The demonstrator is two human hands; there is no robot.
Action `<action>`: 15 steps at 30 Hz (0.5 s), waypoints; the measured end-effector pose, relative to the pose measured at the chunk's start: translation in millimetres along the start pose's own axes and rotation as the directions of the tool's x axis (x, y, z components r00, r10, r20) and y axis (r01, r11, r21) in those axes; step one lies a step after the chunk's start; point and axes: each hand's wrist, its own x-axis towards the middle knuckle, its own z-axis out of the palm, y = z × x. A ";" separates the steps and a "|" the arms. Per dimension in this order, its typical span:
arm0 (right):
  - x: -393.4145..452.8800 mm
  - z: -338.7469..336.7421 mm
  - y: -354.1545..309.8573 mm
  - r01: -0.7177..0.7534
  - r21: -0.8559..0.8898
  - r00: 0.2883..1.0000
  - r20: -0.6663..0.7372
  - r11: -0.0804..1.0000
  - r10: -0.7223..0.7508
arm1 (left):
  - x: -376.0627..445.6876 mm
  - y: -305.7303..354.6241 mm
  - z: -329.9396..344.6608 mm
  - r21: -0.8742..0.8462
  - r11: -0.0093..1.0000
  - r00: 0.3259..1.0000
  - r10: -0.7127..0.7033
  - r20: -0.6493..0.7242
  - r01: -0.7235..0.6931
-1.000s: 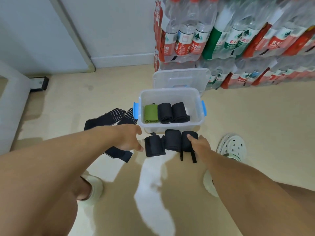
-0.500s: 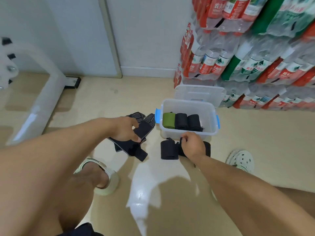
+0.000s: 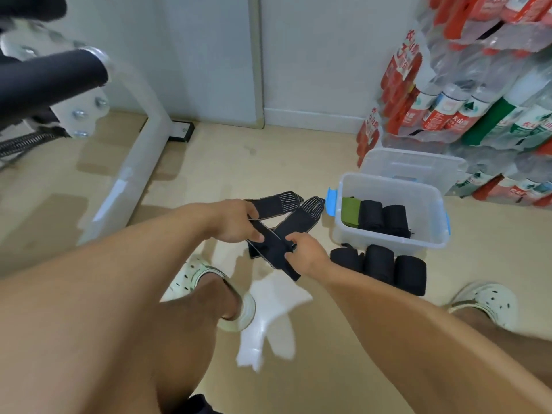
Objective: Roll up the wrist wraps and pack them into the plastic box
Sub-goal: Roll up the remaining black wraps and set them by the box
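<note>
Unrolled black wrist wraps point(image 3: 276, 231) lie crossed on the floor point(image 3: 209, 174), just left of the clear plastic box point(image 3: 388, 237); the gripped strap's long axis runs diagonally from upper left to lower right. The left hand point(image 3: 236, 222), arm extended forward, curls its fingers round the strap's upper part; the right hand point(image 3: 304, 253) pinches its middle. Three rolled wraps, one green point(image 3: 350, 211), stand in the box; three black rolls point(image 3: 379, 265) lie just before it.
</note>
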 end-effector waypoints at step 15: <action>59.3 90.6 26.6 0.057 -0.425 0.992 -0.080 0.903 -0.101 | 27.7 -17.7 -2.2 -0.015 0.999 0.999 -0.047 0.015 0.048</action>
